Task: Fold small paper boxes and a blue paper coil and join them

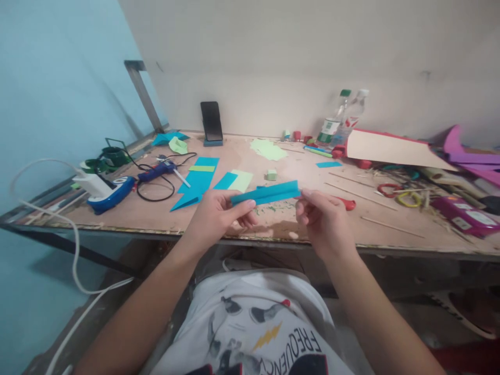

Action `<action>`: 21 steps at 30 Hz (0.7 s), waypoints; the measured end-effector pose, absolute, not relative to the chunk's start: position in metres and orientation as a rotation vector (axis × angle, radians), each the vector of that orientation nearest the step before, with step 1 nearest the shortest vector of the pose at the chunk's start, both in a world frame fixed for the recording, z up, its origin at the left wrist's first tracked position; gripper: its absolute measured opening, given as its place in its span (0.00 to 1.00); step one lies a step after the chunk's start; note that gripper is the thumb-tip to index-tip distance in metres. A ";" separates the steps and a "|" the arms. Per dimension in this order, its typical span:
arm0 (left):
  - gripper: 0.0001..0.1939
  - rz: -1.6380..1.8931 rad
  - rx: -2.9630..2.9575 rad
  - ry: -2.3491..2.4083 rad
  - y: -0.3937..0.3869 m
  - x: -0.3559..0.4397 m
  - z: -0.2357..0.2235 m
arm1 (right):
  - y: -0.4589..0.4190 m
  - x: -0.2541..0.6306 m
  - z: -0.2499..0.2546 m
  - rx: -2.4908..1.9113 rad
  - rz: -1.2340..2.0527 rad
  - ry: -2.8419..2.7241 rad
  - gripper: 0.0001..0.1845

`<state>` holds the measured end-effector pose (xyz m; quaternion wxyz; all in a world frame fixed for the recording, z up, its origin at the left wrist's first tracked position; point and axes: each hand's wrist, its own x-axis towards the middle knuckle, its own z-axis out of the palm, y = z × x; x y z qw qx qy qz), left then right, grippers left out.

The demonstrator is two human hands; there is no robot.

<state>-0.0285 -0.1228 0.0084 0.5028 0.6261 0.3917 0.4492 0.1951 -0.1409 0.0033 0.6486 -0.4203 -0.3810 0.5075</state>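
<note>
A folded strip of blue paper (269, 194) with a lengthwise crease is held up over the front of the table. My left hand (224, 209) pinches its left end between thumb and fingers. At the other end, the thumb and forefinger of my right hand (325, 214) grip the strip's right tip. Behind the strip, a small pale green paper cube (271, 174) sits on the wood. Sheets of blue paper (201, 174) and a light green piece (241, 180) lie to the left, past my left hand.
A glue gun (158, 171) and a blue power strip (111, 195) with cables lie at left. A phone (211, 121) stands at the back. Two bottles (330, 125), thin sticks (361, 196), scissors (408, 198) and a purple pack (466, 214) are at right.
</note>
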 end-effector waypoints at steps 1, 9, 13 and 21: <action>0.14 1.093 1.499 0.939 -0.122 -0.031 0.008 | -0.140 0.198 0.003 -0.954 1.136 -0.858 0.10; 0.14 1.074 1.477 0.821 -0.128 -0.017 0.011 | -0.153 0.181 0.008 -0.947 1.246 -1.287 0.10; 0.13 1.072 1.506 0.808 -0.131 -0.007 0.008 | -0.152 0.173 0.008 -0.944 1.138 -1.256 0.15; 0.16 1.066 1.506 0.898 -0.132 -0.015 0.002 | -0.151 0.185 0.007 -0.968 1.095 -1.026 0.19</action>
